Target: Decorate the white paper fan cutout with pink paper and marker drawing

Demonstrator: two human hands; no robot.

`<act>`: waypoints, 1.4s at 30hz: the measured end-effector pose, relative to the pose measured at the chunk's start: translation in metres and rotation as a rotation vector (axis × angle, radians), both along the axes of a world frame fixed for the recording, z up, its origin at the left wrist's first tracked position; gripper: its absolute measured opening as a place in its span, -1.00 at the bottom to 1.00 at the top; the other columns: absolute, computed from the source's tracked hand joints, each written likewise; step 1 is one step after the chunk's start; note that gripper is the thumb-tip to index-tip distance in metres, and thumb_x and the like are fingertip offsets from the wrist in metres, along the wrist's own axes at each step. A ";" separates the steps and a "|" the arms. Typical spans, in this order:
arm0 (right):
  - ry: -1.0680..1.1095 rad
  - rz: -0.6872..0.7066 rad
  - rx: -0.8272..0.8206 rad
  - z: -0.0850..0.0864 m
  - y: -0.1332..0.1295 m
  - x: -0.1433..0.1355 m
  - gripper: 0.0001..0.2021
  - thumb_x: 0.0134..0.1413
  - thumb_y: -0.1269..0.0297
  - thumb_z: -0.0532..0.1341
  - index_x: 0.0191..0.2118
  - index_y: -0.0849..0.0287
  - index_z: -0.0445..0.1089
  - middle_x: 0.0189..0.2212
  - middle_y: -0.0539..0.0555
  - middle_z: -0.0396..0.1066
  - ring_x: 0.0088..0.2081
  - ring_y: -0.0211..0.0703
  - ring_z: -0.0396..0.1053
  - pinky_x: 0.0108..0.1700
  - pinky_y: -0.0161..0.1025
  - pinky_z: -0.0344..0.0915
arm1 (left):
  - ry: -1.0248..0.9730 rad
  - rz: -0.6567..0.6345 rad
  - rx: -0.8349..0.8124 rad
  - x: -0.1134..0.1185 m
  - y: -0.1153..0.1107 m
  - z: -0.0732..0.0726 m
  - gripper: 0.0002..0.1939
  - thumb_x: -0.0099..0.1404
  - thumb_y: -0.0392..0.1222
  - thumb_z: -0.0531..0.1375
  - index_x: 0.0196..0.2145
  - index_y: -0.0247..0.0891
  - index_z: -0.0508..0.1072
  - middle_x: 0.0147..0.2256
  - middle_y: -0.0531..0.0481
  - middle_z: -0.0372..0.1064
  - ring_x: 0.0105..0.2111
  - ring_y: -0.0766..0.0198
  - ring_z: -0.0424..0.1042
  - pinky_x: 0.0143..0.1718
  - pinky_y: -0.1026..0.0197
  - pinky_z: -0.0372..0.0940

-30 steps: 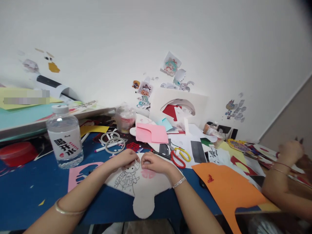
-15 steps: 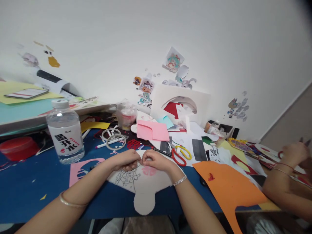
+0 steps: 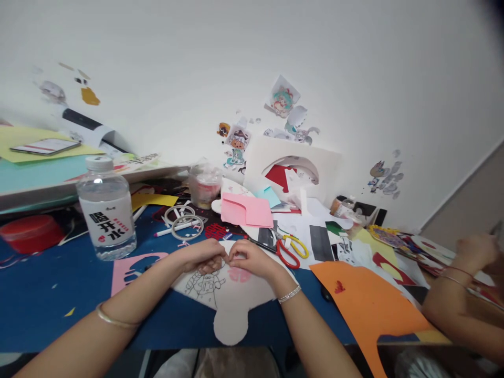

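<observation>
Fan-shaped pale cutout [image 3: 231, 325], apparently of card, is laid on the blue tabletop [image 3: 79, 310], rounded tab toward the person. A line-drawn figure [image 3: 207, 284] is borne at left, a slotted pink motif [image 3: 239, 274] at right. Left hand [image 3: 208, 256] and right hand [image 3: 249, 257] are held over its upper part, fingers curled, tips meeting; whether anything is gripped cannot be told. Plastic-handled scissors [image 3: 280, 252] are placed beyond.

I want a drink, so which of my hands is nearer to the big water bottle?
Left. Your left hand is over the white cut-out, to the right of the big water bottle; your right hand is also over the cut-out, farther from the bottle.
</observation>
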State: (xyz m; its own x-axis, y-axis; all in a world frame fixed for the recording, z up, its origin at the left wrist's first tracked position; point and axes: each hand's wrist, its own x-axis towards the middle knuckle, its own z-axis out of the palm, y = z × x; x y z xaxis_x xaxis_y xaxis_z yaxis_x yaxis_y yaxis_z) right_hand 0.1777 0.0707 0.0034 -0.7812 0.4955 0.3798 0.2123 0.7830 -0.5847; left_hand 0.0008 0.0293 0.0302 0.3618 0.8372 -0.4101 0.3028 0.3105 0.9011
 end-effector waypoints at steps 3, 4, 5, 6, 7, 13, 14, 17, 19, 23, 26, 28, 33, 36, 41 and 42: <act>-0.003 0.021 0.015 0.001 -0.001 0.000 -0.89 -0.05 0.51 0.27 -0.40 0.16 0.39 -0.36 -0.02 0.39 -0.24 -0.25 0.29 -0.11 -0.30 0.17 | 0.003 -0.004 -0.008 0.000 0.001 -0.001 -0.75 -0.16 -0.17 0.10 -0.81 -0.21 0.08 -0.81 0.14 -0.03 -0.78 0.48 -0.14 -0.71 0.31 -0.30; -0.011 0.024 0.021 0.001 -0.001 0.000 -0.89 -0.05 0.51 0.26 -0.41 0.16 0.40 -0.37 -0.02 0.39 -0.24 -0.25 0.29 -0.11 -0.29 0.17 | 0.005 -0.009 -0.011 0.000 0.001 -0.001 -0.73 -0.16 -0.17 0.10 -0.82 -0.21 0.06 -0.81 0.14 -0.05 -0.78 0.49 -0.15 -0.71 0.31 -0.30; -0.019 0.026 0.025 0.002 -0.001 0.000 -0.89 -0.04 0.51 0.26 -0.42 0.15 0.40 -0.37 -0.02 0.39 -0.25 -0.25 0.29 -0.11 -0.29 0.17 | 0.007 -0.015 -0.014 0.000 0.001 -0.001 -0.71 -0.15 -0.17 0.10 -0.83 -0.20 0.04 -0.81 0.15 -0.06 -0.78 0.49 -0.16 -0.71 0.31 -0.32; -0.027 0.027 0.029 0.003 -0.002 0.000 -0.90 -0.03 0.50 0.26 -0.43 0.15 0.41 -0.38 -0.02 0.39 -0.25 -0.25 0.29 -0.11 -0.29 0.18 | 0.009 -0.019 -0.017 0.000 0.002 -0.002 -0.70 -0.14 -0.16 0.10 -0.83 -0.21 0.04 -0.82 0.15 -0.07 -0.78 0.49 -0.16 -0.71 0.31 -0.33; -0.035 0.028 0.033 0.003 -0.002 0.000 -0.90 -0.03 0.49 0.26 -0.44 0.15 0.41 -0.39 -0.02 0.39 -0.25 -0.25 0.29 -0.11 -0.29 0.18 | 0.012 -0.023 -0.020 0.000 0.002 -0.002 -0.70 -0.13 -0.16 0.11 -0.83 -0.21 0.04 -0.82 0.15 -0.07 -0.79 0.49 -0.16 -0.71 0.30 -0.33; -0.068 0.042 0.071 0.003 -0.002 0.000 -0.93 -0.01 0.44 0.26 -0.45 0.16 0.42 -0.40 0.00 0.40 -0.24 -0.23 0.29 -0.11 -0.28 0.19 | 0.020 -0.025 -0.027 0.000 0.001 -0.001 -0.72 -0.12 -0.17 0.13 -0.81 -0.23 0.10 -0.81 0.13 -0.02 -0.79 0.49 -0.14 -0.71 0.30 -0.34; -0.067 0.046 0.073 0.002 -0.001 0.000 -0.94 -0.01 0.44 0.27 -0.44 0.16 0.42 -0.40 0.00 0.40 -0.24 -0.23 0.29 -0.11 -0.28 0.18 | 0.018 -0.025 -0.029 0.000 0.001 -0.001 -0.72 -0.12 -0.17 0.13 -0.81 -0.24 0.10 -0.81 0.13 -0.02 -0.79 0.50 -0.14 -0.71 0.31 -0.34; -0.073 0.059 0.072 0.000 0.001 0.002 -0.96 -0.04 0.40 0.29 -0.41 0.15 0.42 -0.37 0.00 0.39 -0.22 -0.23 0.29 -0.10 -0.29 0.18 | 0.016 -0.028 -0.033 0.000 0.002 -0.001 -0.73 -0.13 -0.17 0.13 -0.81 -0.24 0.11 -0.80 0.13 -0.01 -0.79 0.50 -0.13 -0.70 0.31 -0.34; -0.083 0.070 0.072 -0.001 0.002 0.003 -0.92 -0.07 0.38 0.32 -0.39 0.14 0.42 -0.35 0.00 0.39 -0.20 -0.22 0.29 -0.09 -0.28 0.18 | 0.015 -0.028 -0.035 0.000 0.003 -0.003 -0.74 -0.13 -0.17 0.14 -0.80 -0.24 0.12 -0.80 0.13 0.00 -0.78 0.50 -0.12 -0.70 0.30 -0.34; -0.076 0.077 0.091 0.000 0.002 0.004 -0.95 -0.04 0.41 0.30 -0.42 0.16 0.41 -0.37 0.00 0.40 -0.22 -0.23 0.30 -0.09 -0.28 0.17 | 0.013 -0.036 -0.044 -0.001 0.005 -0.004 -0.76 -0.13 -0.16 0.16 -0.77 -0.25 0.16 -0.80 0.14 0.01 -0.78 0.50 -0.14 -0.71 0.30 -0.34; -0.067 0.070 0.108 0.001 0.001 0.002 -0.91 -0.03 0.45 0.28 -0.47 0.17 0.39 -0.40 -0.01 0.40 -0.26 -0.25 0.30 -0.12 -0.29 0.18 | 0.018 -0.052 -0.049 -0.001 0.004 -0.003 -0.71 -0.12 -0.14 0.17 -0.79 -0.25 0.14 -0.82 0.15 -0.02 -0.79 0.50 -0.15 -0.72 0.31 -0.35; -0.064 0.072 0.125 0.000 0.001 0.001 -0.90 -0.04 0.47 0.28 -0.48 0.17 0.38 -0.41 -0.02 0.40 -0.28 -0.26 0.31 -0.13 -0.29 0.18 | 0.022 -0.059 -0.052 -0.001 0.004 -0.002 -0.69 -0.12 -0.13 0.18 -0.80 -0.25 0.12 -0.83 0.15 -0.02 -0.80 0.51 -0.14 -0.73 0.32 -0.34; -0.090 0.066 0.198 -0.002 0.002 -0.001 -0.87 -0.03 0.52 0.25 -0.49 0.18 0.35 -0.40 -0.03 0.39 -0.27 -0.26 0.29 -0.14 -0.30 0.16 | 0.027 -0.065 -0.065 -0.001 0.005 -0.003 -0.67 -0.10 -0.14 0.18 -0.81 -0.26 0.10 -0.82 0.13 0.02 -0.81 0.52 -0.12 -0.74 0.33 -0.33; -0.141 0.051 0.242 0.001 -0.002 -0.001 -0.85 0.00 0.55 0.21 -0.49 0.18 0.32 -0.41 -0.02 0.37 -0.27 -0.25 0.27 -0.16 -0.31 0.16 | 0.007 -0.078 -0.083 -0.003 0.008 -0.005 -0.68 -0.09 -0.15 0.18 -0.79 -0.26 0.11 -0.81 0.14 0.01 -0.81 0.52 -0.12 -0.75 0.33 -0.33; -0.164 -0.011 0.210 0.006 -0.009 -0.001 -0.82 -0.01 0.57 0.20 -0.51 0.18 0.27 -0.42 -0.02 0.34 -0.30 -0.25 0.24 -0.19 -0.31 0.15 | -0.025 -0.093 -0.102 -0.006 0.011 -0.007 -0.76 -0.08 -0.18 0.19 -0.74 -0.28 0.20 -0.80 0.15 0.01 -0.79 0.51 -0.13 -0.75 0.35 -0.32; -0.162 -0.017 0.196 0.006 -0.009 0.000 -0.82 -0.01 0.57 0.20 -0.51 0.18 0.26 -0.42 -0.02 0.34 -0.30 -0.25 0.24 -0.19 -0.31 0.15 | -0.027 -0.095 -0.106 -0.006 0.011 -0.007 -0.77 -0.08 -0.19 0.19 -0.73 -0.29 0.21 -0.80 0.15 0.00 -0.79 0.51 -0.14 -0.75 0.36 -0.32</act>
